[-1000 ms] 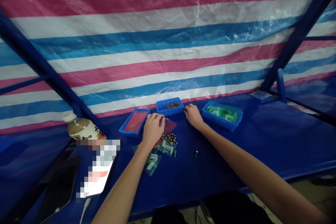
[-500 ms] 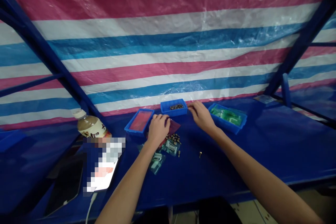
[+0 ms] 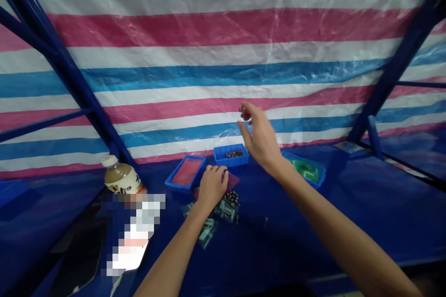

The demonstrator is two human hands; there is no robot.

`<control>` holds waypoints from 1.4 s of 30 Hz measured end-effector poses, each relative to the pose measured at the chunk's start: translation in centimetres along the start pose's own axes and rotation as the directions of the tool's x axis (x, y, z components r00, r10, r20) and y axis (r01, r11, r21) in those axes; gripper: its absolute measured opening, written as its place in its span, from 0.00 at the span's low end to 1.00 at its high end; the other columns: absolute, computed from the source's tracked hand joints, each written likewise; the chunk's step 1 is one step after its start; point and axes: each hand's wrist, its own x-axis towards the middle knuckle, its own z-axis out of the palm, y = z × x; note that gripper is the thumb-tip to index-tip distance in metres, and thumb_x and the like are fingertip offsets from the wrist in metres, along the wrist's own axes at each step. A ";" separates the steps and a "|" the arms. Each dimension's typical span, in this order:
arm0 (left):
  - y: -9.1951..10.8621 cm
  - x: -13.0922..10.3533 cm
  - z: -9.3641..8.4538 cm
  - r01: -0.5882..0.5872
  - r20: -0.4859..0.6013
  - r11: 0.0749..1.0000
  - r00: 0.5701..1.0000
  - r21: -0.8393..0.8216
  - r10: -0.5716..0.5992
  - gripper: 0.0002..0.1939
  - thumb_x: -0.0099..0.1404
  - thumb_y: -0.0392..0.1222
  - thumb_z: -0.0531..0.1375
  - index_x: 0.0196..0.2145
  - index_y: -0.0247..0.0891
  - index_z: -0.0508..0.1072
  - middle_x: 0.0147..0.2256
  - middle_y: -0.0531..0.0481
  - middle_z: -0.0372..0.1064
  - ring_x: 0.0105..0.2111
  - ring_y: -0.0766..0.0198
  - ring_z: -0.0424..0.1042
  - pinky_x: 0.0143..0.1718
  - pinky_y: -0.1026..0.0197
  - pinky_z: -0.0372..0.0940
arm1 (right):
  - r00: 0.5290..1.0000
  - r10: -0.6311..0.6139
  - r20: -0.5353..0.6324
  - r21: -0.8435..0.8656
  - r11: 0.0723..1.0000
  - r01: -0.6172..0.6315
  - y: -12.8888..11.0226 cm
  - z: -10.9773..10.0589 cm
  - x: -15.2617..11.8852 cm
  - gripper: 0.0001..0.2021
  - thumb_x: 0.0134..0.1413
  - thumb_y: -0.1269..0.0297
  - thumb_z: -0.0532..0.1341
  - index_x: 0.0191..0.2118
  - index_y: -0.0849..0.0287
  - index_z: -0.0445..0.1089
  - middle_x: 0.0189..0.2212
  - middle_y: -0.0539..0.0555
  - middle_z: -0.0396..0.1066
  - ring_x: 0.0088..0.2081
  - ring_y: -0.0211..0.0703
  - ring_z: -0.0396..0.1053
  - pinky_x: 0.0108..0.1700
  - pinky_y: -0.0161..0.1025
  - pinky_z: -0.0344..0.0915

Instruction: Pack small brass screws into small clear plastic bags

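My left hand (image 3: 212,189) rests palm down on a dark red plastic piece (image 3: 232,180), its fingers slightly apart. Raised above the table, my right hand (image 3: 258,137) has its thumb apart from the curled fingers; a tiny grey spot at the index fingertip is too small to identify. Below and left of it is a blue bin (image 3: 231,161) with small metal parts (image 3: 234,153). Beside my left hand lie a pile of small brass-and-dark parts (image 3: 232,197) and clear bags of pale pieces (image 3: 226,211). Two loose screw-like pieces (image 3: 266,221) lie nearer me.
A blue bin with red contents (image 3: 186,172) stands left of my left hand. Another with green contents (image 3: 308,170) is partly behind my right forearm. At left are a bottle (image 3: 121,177), a bright-screened device (image 3: 134,246) and a dark flat device (image 3: 78,260). Striped sheeting hangs behind.
My right hand has risen from beside the middle bin, and its thumb and fingers have spread. My left hand stays on the red plastic. The view has tilted up slightly.
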 end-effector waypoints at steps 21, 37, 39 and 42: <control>-0.8 0.5 0.1 -0.080 -0.001 0.996 0.997 -0.039 0.080 0.19 0.71 0.43 0.46 0.55 0.46 0.66 0.57 0.49 0.62 0.55 0.57 0.60 0.55 0.52 0.59 | 0.845 0.305 0.438 -0.006 0.942 -0.337 7.8 3.9 -11.8 0.25 0.55 0.74 0.52 0.60 0.61 0.58 0.50 0.62 0.66 0.50 0.49 0.65 0.54 0.47 0.61; -1.6 0.4 0.4 -0.004 -0.044 0.976 0.999 0.217 0.014 0.26 0.71 0.48 0.44 0.63 0.39 0.56 0.59 0.39 0.59 0.58 0.48 0.57 0.56 0.44 0.56 | 0.778 0.372 0.507 0.157 0.847 -0.507 9.0 7.9 -12.3 0.37 0.52 0.81 0.48 0.68 0.60 0.40 0.52 0.59 0.70 0.48 0.40 0.70 0.51 0.41 0.65; -1.6 0.4 0.5 0.002 -0.043 0.976 0.999 0.217 0.007 0.25 0.71 0.48 0.43 0.62 0.38 0.57 0.59 0.38 0.59 0.58 0.47 0.57 0.55 0.43 0.56 | 0.773 0.440 0.458 0.007 0.867 -0.498 9.8 8.8 -11.8 0.30 0.54 0.80 0.48 0.64 0.62 0.54 0.48 0.60 0.72 0.47 0.41 0.70 0.50 0.39 0.64; -1.6 0.4 0.6 0.013 -0.043 0.979 0.999 0.202 -0.004 0.25 0.71 0.48 0.44 0.61 0.36 0.59 0.60 0.37 0.58 0.58 0.47 0.57 0.55 0.43 0.56 | 0.772 0.462 0.436 -0.089 0.876 -0.474 10.5 10.5 -10.4 0.18 0.57 0.74 0.53 0.53 0.62 0.68 0.45 0.60 0.72 0.47 0.44 0.67 0.52 0.40 0.61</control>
